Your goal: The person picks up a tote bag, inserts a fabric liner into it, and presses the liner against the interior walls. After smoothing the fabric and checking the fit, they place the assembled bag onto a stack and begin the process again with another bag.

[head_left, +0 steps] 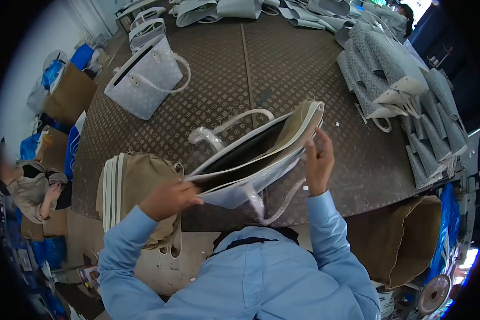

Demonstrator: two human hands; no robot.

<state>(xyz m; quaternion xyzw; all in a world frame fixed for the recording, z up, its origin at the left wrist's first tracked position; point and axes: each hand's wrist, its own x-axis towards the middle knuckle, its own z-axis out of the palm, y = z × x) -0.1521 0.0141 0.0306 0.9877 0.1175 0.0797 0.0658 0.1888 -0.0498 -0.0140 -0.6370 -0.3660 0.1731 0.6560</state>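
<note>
A pale grey handbag point(233, 198) lies open and tilted on the table in front of me. Its inside is dark, and a tan strip with white edging point(298, 125) runs along the mouth. Clear wrap covers parts of the two light handles point(256, 201). My left hand point(170, 199) is closed at the bag's left end, its fingertips partly hidden by the rim. At the right end, my right hand point(319, 162) grips the edge between thumb and fingers. Beside my left hand sits a stack of tan pieces with white edging point(141, 178).
Another pale handbag point(146, 80) stands on the patterned brown table point(213, 64) at the far left, more behind it. Grey patterned bag pieces point(386, 69) are piled at right. A large cardboard box point(394, 240) stands below the right edge. A person point(34, 186) is at left.
</note>
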